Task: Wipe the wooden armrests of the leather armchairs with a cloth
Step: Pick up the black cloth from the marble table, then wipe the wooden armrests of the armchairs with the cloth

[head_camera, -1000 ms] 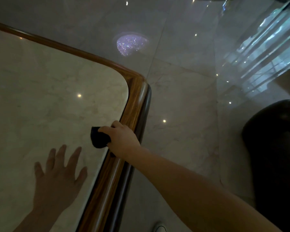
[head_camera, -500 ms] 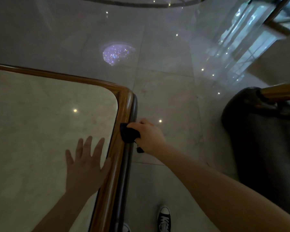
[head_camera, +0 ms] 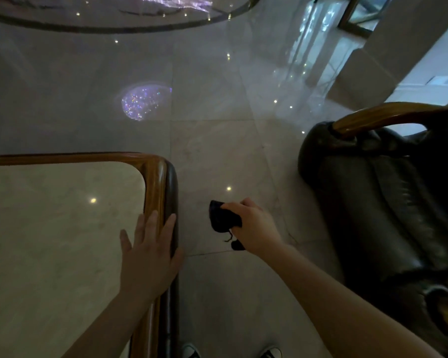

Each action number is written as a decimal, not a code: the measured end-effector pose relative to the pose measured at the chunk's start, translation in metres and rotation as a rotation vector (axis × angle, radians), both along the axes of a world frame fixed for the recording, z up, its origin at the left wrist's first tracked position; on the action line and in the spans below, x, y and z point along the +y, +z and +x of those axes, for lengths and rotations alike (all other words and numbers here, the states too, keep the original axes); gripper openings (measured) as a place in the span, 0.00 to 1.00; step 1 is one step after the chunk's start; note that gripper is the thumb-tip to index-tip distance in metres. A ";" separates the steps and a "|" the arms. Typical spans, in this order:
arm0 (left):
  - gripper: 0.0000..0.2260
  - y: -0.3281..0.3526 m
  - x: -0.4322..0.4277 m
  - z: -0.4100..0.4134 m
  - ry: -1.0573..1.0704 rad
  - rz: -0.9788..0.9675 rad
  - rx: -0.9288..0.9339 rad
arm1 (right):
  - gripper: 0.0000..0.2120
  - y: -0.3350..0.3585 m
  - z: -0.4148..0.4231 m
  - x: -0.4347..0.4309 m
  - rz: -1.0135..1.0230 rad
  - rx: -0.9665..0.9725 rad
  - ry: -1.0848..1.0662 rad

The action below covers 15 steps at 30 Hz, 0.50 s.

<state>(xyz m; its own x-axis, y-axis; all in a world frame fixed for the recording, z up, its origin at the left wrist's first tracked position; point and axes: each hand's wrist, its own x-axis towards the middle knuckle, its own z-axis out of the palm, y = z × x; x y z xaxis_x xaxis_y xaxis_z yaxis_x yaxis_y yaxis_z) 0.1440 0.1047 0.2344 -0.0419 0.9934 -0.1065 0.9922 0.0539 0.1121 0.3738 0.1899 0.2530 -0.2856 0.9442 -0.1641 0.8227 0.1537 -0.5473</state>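
Head view: right hand (head_camera: 254, 228) closed round cloth (head_camera: 224, 219), held over floor (head_camera: 217, 156) between worktop (head_camera: 62, 228) and armchair (head_camera: 378, 208). Left hand (head_camera: 148, 257) spread flat, empty, on worktop's wooden rim (head_camera: 154, 182). Armrest (head_camera: 378, 118) well off to the right, untouched. Risk, by judgement: loose tail of cloth dangling, liable to slip from grip mid-swing; dim light, easy to miss patches of wood.

dim rm, glossy marble floor (head_camera: 217, 151) w/ light reflections.
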 end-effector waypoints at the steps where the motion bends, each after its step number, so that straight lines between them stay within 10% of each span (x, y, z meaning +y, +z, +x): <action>1: 0.31 0.004 0.003 0.012 -0.012 -0.002 0.002 | 0.25 0.004 0.014 -0.002 0.005 0.006 -0.026; 15: 0.30 0.042 0.044 0.232 -0.256 0.043 -0.040 | 0.27 0.045 0.234 -0.028 0.045 0.001 -0.298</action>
<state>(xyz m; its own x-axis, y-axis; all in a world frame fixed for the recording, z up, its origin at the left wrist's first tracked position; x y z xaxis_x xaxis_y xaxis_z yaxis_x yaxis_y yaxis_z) 0.3759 0.1491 0.2760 0.2148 0.9748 -0.0600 0.9676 -0.2041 0.1484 0.6082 0.1615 0.2978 0.0050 0.9927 -0.1206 0.8348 -0.0705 -0.5461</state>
